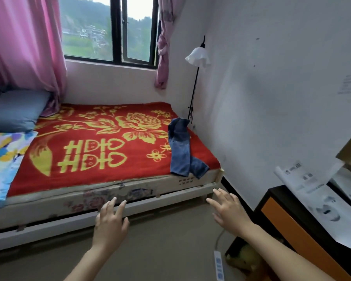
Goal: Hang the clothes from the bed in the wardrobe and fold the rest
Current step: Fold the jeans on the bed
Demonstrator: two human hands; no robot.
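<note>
My left hand [109, 222] and right hand [229, 211] hover before the one bed [109, 191], all fingers [121, 207] spread straight, holding nothing. One pair of jeans [180, 147] lies rumpled along the bed's right edge. One blue pillow [14, 110] lies far left.

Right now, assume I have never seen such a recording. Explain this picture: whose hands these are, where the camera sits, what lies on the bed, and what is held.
No machine here: a person wears one camera on the head, looking forward and down. The left hand and right hand reach out, fingers spread, toward the bed. Both are empty; no grip on anything. On the red blanket lies a pair of blue jeans, near the bed's right edge. A blue-grey pillow sits at the left.
</note>
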